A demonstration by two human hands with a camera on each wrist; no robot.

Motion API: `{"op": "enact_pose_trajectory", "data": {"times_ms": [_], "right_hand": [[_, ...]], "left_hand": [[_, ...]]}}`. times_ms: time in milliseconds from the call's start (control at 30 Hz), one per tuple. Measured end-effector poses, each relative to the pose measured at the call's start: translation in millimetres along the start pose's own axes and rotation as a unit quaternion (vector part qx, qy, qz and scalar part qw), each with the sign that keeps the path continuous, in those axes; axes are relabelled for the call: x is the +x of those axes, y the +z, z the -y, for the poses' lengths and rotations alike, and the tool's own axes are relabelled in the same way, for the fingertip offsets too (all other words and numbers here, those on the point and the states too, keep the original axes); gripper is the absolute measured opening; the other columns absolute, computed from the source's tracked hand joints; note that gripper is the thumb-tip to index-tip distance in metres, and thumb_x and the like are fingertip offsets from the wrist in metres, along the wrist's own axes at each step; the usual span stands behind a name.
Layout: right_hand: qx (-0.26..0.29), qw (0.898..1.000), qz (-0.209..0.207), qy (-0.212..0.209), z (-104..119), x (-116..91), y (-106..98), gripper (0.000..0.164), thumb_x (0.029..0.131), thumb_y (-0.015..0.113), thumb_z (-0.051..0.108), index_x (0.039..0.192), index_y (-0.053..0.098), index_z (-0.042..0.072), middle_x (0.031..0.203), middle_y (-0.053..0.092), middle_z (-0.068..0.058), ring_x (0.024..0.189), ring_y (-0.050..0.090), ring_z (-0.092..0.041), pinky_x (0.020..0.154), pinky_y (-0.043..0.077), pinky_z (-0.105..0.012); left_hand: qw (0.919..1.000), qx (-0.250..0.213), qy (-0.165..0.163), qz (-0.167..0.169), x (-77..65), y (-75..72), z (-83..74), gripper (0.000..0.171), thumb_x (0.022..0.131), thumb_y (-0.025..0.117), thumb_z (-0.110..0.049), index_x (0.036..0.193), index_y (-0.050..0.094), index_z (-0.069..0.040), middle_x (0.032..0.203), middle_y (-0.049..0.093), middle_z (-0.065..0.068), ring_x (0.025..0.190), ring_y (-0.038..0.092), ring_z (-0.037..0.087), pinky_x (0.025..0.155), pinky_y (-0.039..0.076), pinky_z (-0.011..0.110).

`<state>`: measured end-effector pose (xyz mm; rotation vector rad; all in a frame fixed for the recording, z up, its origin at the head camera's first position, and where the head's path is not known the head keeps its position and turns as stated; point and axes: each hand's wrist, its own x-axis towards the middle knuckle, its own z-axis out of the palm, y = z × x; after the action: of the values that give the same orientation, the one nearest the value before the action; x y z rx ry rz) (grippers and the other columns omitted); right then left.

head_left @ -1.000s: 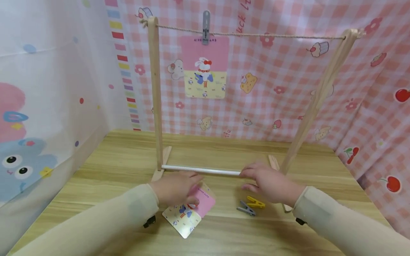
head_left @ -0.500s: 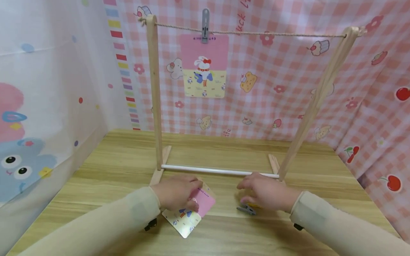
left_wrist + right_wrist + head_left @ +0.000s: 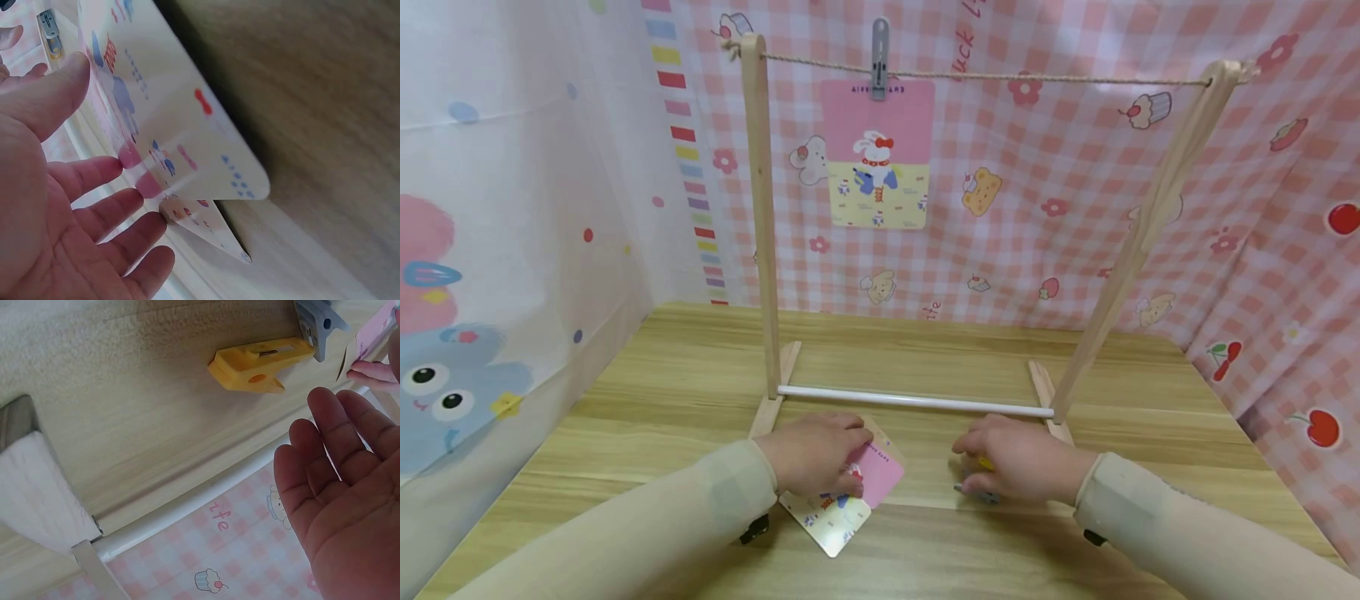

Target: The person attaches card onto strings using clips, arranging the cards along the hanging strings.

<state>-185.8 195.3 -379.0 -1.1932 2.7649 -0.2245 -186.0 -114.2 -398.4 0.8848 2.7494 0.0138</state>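
My left hand (image 3: 816, 454) is over a pink and yellow card (image 3: 835, 523) with a cartoon rabbit, lying on the table. In the left wrist view its thumb and fingertips touch the card, loosely spread rather than gripping. Part of a second card (image 3: 215, 231) shows underneath. My right hand (image 3: 1026, 460) hovers above two clothespins, its fingers relaxed and holding nothing. The right wrist view shows the yellow clothespin (image 3: 259, 365) and the grey clothespin (image 3: 317, 328) side by side, apart from the fingers. From the head, that hand hides most of both.
Behind the hands stands a wooden frame with a left post (image 3: 763, 225), a slanting right post (image 3: 1120, 275) and a low white rod (image 3: 917, 402). Along its top runs a rope (image 3: 1060, 79), where a grey clothespin (image 3: 880, 54) holds a matching card (image 3: 880, 196). Patterned cloth hangs behind.
My right hand has come down and nearer, from by the white rod to over the clothespins, covering them. The left hand has stayed at the cards with only slight finger movement.
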Motion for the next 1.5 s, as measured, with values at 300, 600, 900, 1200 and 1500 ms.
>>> {"op": "enact_pose_trajectory", "data": {"times_ms": [300,600,900,1200,1500], "right_hand": [[0.011,1.0,0.009,-0.007,-1,0,3,0.045,0.091,0.083,0.038,0.124,0.073,0.008,0.105,0.07,0.005,0.099,0.064,-0.009,0.088,0.059,-0.035],[0.007,1.0,0.016,-0.021,-1,2,7,0.039,0.09,0.085,0.034,0.119,0.075,0.009,0.104,0.07,0.006,0.097,0.061,-0.005,0.088,0.057,-0.033],[0.007,0.999,0.021,-0.031,2,2,9,0.035,0.088,0.086,0.034,0.113,0.075,0.013,0.1,0.068,0.008,0.091,0.056,-0.003,0.08,0.053,-0.027],[0.016,0.999,0.036,-0.019,4,4,11,0.029,0.089,0.085,0.026,0.113,0.074,0.014,0.097,0.066,0.009,0.088,0.054,-0.003,0.077,0.051,-0.026],[0.003,0.999,0.032,-0.018,3,6,15,0.026,0.089,0.086,0.023,0.11,0.075,0.016,0.097,0.067,0.01,0.089,0.055,-0.003,0.078,0.052,-0.028]], "left_hand": [[1.0,0.0,0.001,-0.006,1.0,0.5,0.9,0.074,0.093,0.076,-0.055,0.151,0.056,-0.015,0.149,0.058,0.004,0.138,0.056,0.024,0.121,0.042,0.043],[0.9995,-0.022,-0.002,-0.023,1.3,0.6,3.3,0.076,0.089,0.08,-0.055,0.149,0.057,-0.014,0.136,0.062,0.002,0.122,0.06,0.019,0.112,0.049,0.038],[0.9991,-0.031,-0.009,-0.028,2.9,3.2,5.8,0.082,0.083,0.084,-0.058,0.149,0.057,-0.016,0.138,0.062,0.003,0.123,0.06,0.021,0.114,0.048,0.041],[0.9988,-0.039,-0.01,-0.03,3.1,4.0,10.4,0.087,0.082,0.086,-0.057,0.152,0.055,-0.015,0.136,0.061,0.003,0.119,0.059,0.019,0.11,0.05,0.038],[0.9984,-0.048,-0.021,-0.021,1.9,3.5,11.8,0.09,0.079,0.088,-0.056,0.153,0.053,-0.016,0.137,0.061,0.004,0.121,0.058,0.021,0.109,0.05,0.039]]}}
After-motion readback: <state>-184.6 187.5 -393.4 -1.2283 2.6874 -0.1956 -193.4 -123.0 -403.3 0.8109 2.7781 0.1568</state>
